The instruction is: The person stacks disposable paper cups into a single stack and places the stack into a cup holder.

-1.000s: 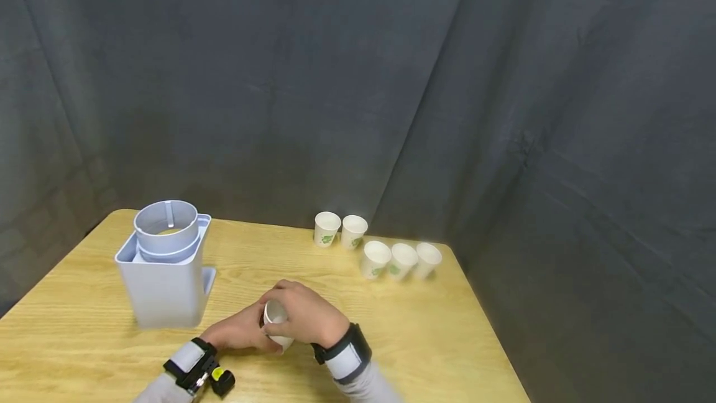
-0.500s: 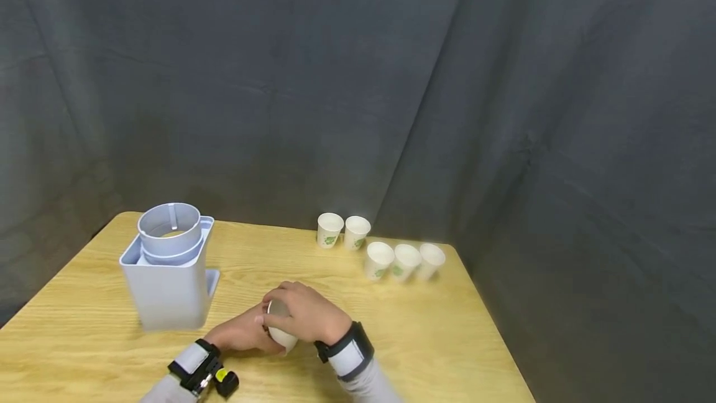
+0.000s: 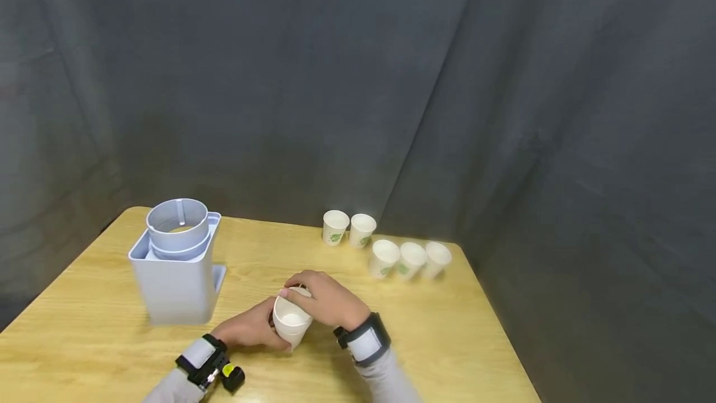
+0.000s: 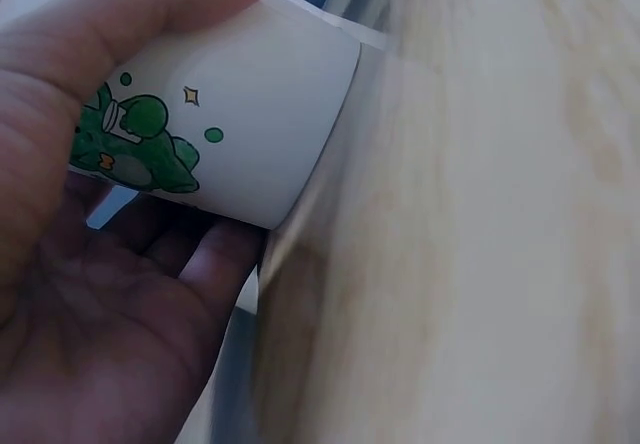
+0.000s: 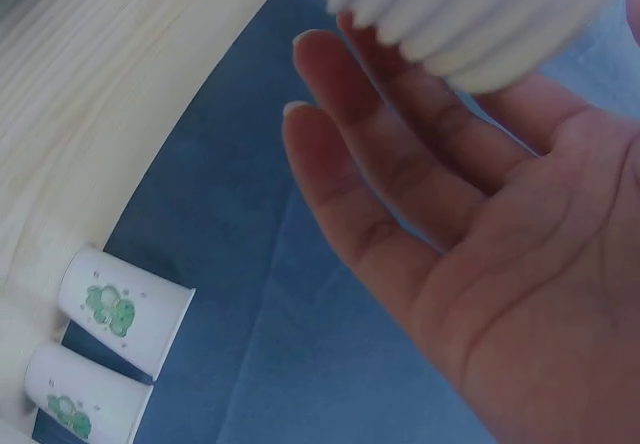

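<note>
A stack of nested white paper cups (image 3: pixel 292 323) stands tilted over the near part of the table, its mouth facing up toward me. My left hand (image 3: pixel 254 327) grips it from the left, the thumb across the printed side of the outer cup (image 4: pixel 240 104). Green cartoon creatures decorate that side. At the upper rim, my right hand (image 3: pixel 331 301) pinches the stack from above. Several close-set rims (image 5: pixel 480 14) show in the right wrist view, with the ring and little fingers (image 5: pixel 340 194) held apart from them.
Behind and right of my hands stand several single paper cups: two at the back edge (image 3: pixel 335 229), others in a row (image 3: pixel 412 261). A pale grey box-shaped holder (image 3: pixel 173 294) with a round ring on top (image 3: pixel 179 238) stands at left. Dark curtains (image 3: pixel 313 92) hang behind the table (image 3: pixel 447 341).
The stack's mouth has turned more toward me, and its white inside shows more. My right hand has shifted along the rim, away to the right. The standing cups keep their places.
</note>
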`<action>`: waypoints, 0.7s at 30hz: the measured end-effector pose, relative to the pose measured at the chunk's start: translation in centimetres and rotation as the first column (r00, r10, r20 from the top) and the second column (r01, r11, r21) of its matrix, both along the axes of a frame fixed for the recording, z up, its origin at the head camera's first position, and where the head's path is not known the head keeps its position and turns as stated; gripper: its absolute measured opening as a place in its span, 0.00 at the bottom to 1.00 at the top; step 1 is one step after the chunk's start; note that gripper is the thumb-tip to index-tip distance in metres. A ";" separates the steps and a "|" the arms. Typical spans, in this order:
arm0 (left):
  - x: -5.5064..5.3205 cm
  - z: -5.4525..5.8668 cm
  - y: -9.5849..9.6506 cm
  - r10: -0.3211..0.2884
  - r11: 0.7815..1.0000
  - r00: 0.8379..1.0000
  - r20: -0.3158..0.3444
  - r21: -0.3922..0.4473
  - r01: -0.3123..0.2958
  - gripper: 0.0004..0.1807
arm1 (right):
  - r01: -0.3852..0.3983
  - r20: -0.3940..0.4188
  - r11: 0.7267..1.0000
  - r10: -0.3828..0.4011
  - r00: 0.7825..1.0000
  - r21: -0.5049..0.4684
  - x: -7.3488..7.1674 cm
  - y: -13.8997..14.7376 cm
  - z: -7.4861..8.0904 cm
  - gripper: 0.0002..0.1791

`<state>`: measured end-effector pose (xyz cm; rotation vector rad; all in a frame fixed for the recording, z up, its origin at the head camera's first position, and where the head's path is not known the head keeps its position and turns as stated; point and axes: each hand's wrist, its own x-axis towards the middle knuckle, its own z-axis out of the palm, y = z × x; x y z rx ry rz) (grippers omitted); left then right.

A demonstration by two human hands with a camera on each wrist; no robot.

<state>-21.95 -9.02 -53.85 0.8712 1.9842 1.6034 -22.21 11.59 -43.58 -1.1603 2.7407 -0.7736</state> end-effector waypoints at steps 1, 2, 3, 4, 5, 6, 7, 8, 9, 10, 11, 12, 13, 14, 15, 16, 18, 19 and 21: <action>0.0 0.0 0.1 0.005 1.000 1.000 -0.006 0.002 -0.005 0.41 | 0.000 0.000 1.000 0.000 1.000 -0.004 -0.1 0.2 0.1 0.25; -0.1 0.1 0.1 0.009 1.000 1.000 -0.008 0.002 -0.009 0.41 | 0.001 0.003 1.000 -0.001 1.000 -0.007 -0.2 0.4 0.2 0.25; -0.1 0.1 0.2 0.014 1.000 1.000 -0.011 0.000 -0.014 0.41 | 0.001 0.006 1.000 -0.001 1.000 -0.008 -0.3 0.5 0.2 0.25; -0.1 0.1 0.1 0.019 1.000 1.000 -0.012 -0.003 -0.019 0.41 | 0.003 0.013 1.000 -0.003 1.000 -0.010 -0.3 0.6 0.2 0.25; 0.0 0.2 0.1 0.022 1.000 1.000 -0.010 -0.005 -0.022 0.42 | 0.005 0.023 1.000 -0.004 1.000 -0.012 -0.4 0.7 0.3 0.25; 0.0 0.2 0.1 0.021 1.000 1.000 -0.006 -0.004 -0.021 0.42 | 0.007 0.030 1.000 -0.007 1.000 -0.016 -0.6 0.9 0.2 0.25; 0.0 0.3 0.1 0.019 1.000 1.000 -0.002 -0.005 -0.019 0.42 | 0.011 0.038 1.000 -0.011 0.999 -0.021 -0.9 1.0 0.1 0.25; 0.0 0.3 0.1 0.016 1.000 1.000 0.001 -0.002 -0.016 0.42 | 0.017 0.044 0.999 -0.016 0.999 -0.031 -1.1 1.1 0.0 0.25; -0.1 0.3 0.1 0.014 1.000 1.000 -0.001 -0.002 -0.014 0.42 | 0.025 0.046 0.999 -0.023 0.999 -0.040 -1.5 1.3 -0.1 0.26; -0.1 0.3 0.2 0.015 1.000 1.000 -0.002 -0.002 -0.015 0.42 | 0.034 0.050 0.998 -0.032 0.998 -0.053 -1.9 1.5 -0.2 0.26; -0.1 0.4 0.2 0.017 1.000 1.000 -0.002 -0.001 -0.017 0.42 | 0.044 0.053 0.997 -0.041 0.998 -0.069 -2.3 1.7 -0.3 0.26; 0.0 0.3 0.2 0.021 1.000 1.000 -0.004 -0.001 -0.021 0.42 | 0.055 0.052 0.995 -0.050 0.997 -0.088 -2.8 1.9 -0.3 0.26; 0.0 0.3 0.2 0.027 1.000 1.000 -0.003 -0.002 -0.027 0.42 | 0.067 0.048 0.992 -0.062 0.997 -0.107 -3.2 2.1 -0.3 0.26; 0.0 0.2 0.2 0.032 0.999 0.999 -0.006 -0.003 -0.032 0.42 | 0.082 0.040 0.989 -0.077 0.996 -0.123 -3.7 2.3 -0.4 0.26; 0.1 0.2 0.2 0.036 0.999 0.999 -0.010 -0.007 -0.036 0.43 | 0.094 0.030 0.986 -0.091 0.995 -0.137 -4.2 2.4 -0.4 0.26; 0.2 0.2 0.2 0.041 0.999 0.999 -0.011 -0.006 -0.041 0.43 | 0.107 0.022 0.983 -0.105 0.994 -0.152 -4.8 2.5 -0.4 0.25; 0.2 0.1 0.2 0.044 0.999 0.999 -0.019 -0.002 -0.044 0.43 | 0.132 -0.002 0.975 -0.135 0.991 -0.178 -5.9 2.7 -0.4 0.24; 0.2 0.0 0.2 0.044 0.999 0.999 -0.024 0.000 -0.044 0.42 | 0.145 -0.018 0.973 -0.151 0.988 -0.182 -6.4 2.7 -0.5 0.24; 0.3 0.0 0.3 0.042 0.999 0.999 -0.032 0.006 -0.042 0.42 | 0.165 -0.052 0.969 -0.177 0.983 -0.185 -7.5 2.8 -0.6 0.23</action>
